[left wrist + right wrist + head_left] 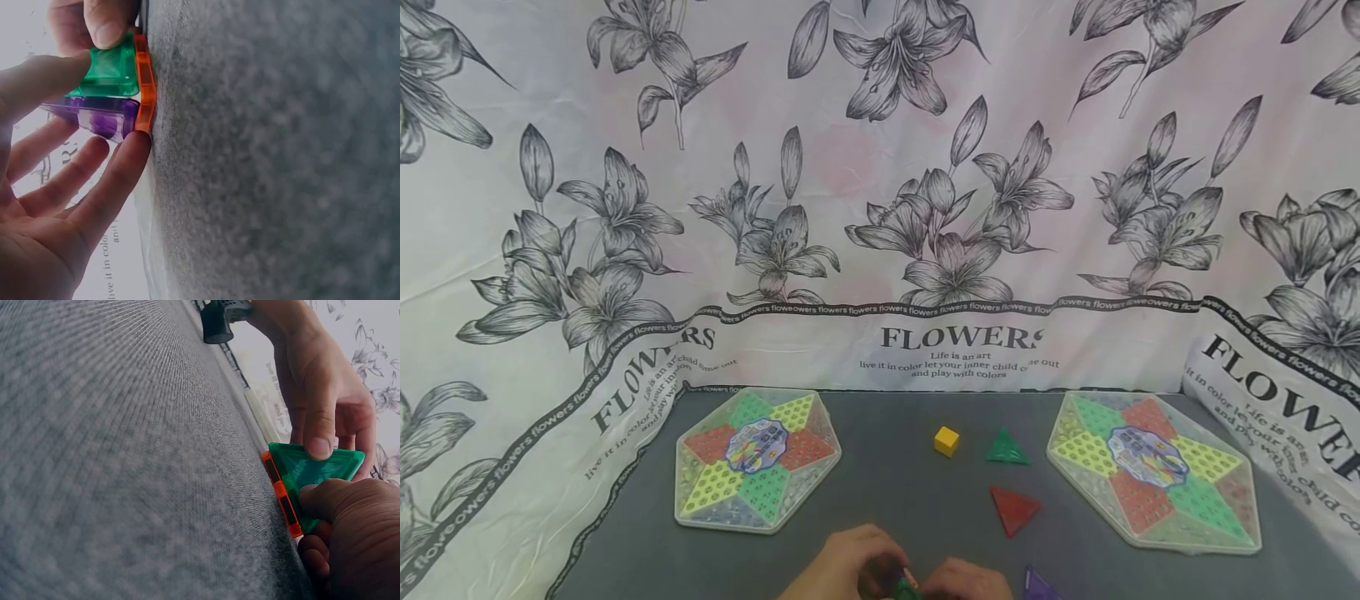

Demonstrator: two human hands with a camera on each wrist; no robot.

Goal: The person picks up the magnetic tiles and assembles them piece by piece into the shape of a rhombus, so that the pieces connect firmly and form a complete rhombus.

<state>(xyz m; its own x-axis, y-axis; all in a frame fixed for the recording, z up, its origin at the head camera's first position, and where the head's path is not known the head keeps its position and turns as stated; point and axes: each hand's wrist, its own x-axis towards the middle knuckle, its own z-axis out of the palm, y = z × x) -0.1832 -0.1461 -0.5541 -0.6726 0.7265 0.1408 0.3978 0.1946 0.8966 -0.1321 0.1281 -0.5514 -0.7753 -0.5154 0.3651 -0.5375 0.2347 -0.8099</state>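
Note:
Both hands work at the near edge of the head view on a small shape of clear magnetic tiles. It has a green triangle tile [315,469], a purple tile [106,119] beside it and an orange tile [145,81] along the bottom, against the cloth. My left hand [857,558] holds the shape, thumb on the green tile and a fingertip at the orange tile's edge. From the other side my right hand [966,579] pinches the green tile, its thumb flat on the face. In the head view the hands hide most of the shape.
A yellow cube [947,442], a green triangle tile [1008,448], a red triangle tile [1015,509] and a purple tile [1038,585] lie on the grey cloth [895,483]. Hexagonal star-patterned game boards stand left [700,500] and right [1247,521]. A flowered curtain [820,350] closes the back.

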